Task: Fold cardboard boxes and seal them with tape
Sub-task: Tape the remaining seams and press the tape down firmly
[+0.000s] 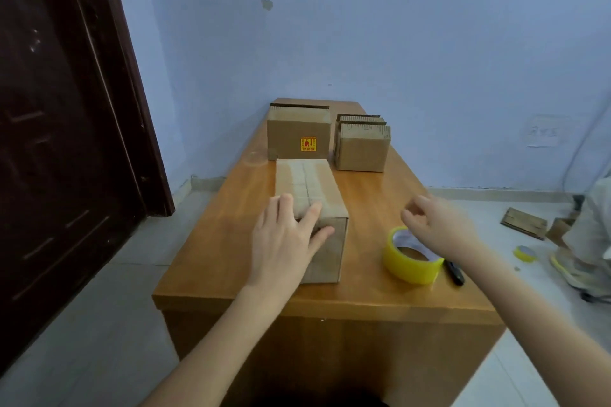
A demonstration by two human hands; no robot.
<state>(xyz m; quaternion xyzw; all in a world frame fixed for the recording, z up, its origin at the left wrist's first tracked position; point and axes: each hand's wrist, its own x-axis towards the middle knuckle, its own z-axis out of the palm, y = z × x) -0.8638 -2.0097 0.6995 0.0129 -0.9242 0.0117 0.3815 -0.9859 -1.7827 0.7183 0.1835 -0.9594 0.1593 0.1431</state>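
A long cardboard box (305, 180) lies on the wooden table (363, 287), its top seam covered with clear tape. My left hand (286, 241) rests on the box's near end with fingers spread and straight, thumb on the front face. My right hand (433, 225) hovers above a yellow tape roll (408, 263), fingers loosely curled and holding nothing that I can see. The roll stands tilted on the table to the right of the box.
Two folded boxes stand at the table's far end: a larger one with a red-yellow label (299, 135) and a smaller one (362, 149). A black pen-like tool (454, 273) lies by the roll. Flat cardboard (524, 223) and a second tape roll (525, 253) lie on the floor at right.
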